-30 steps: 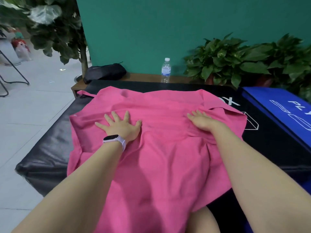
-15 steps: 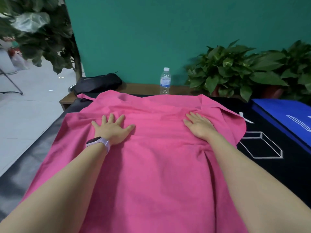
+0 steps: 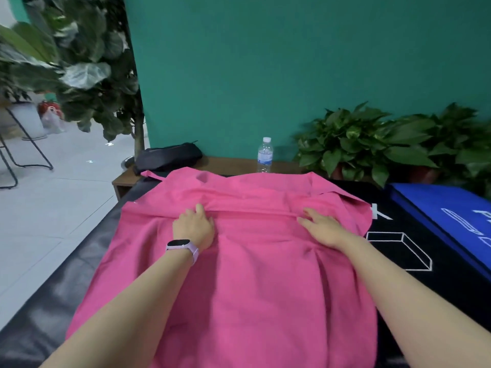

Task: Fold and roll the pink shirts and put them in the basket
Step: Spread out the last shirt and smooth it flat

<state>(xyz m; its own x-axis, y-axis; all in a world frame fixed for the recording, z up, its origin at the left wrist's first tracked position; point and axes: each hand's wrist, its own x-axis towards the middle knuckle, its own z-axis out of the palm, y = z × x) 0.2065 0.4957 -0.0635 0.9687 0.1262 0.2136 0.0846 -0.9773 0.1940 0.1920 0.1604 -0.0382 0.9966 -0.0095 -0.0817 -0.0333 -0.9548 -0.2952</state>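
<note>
At nine o'clock a leafy plant (image 3: pixel 79 73) stood over the pale floor, with a black pouch (image 3: pixel 167 157) on the wooden ledge (image 3: pixel 228 163) toward eleven. The pink shirt (image 3: pixel 239 282) lay spread across the black mat (image 3: pixel 53 301), filling the centre down to six o'clock. The left hand (image 3: pixel 194 229), a watch (image 3: pixel 183 247) on its wrist, rested on the shirt at a crosswise fold, fingers curled into the cloth. At twelve stood a water bottle (image 3: pixel 265 155). The right hand (image 3: pixel 322 229) lay on the same fold, fingers bent onto it; whether they pinched it could not be told. At three lay a blue mat (image 3: pixel 438 208).
</note>
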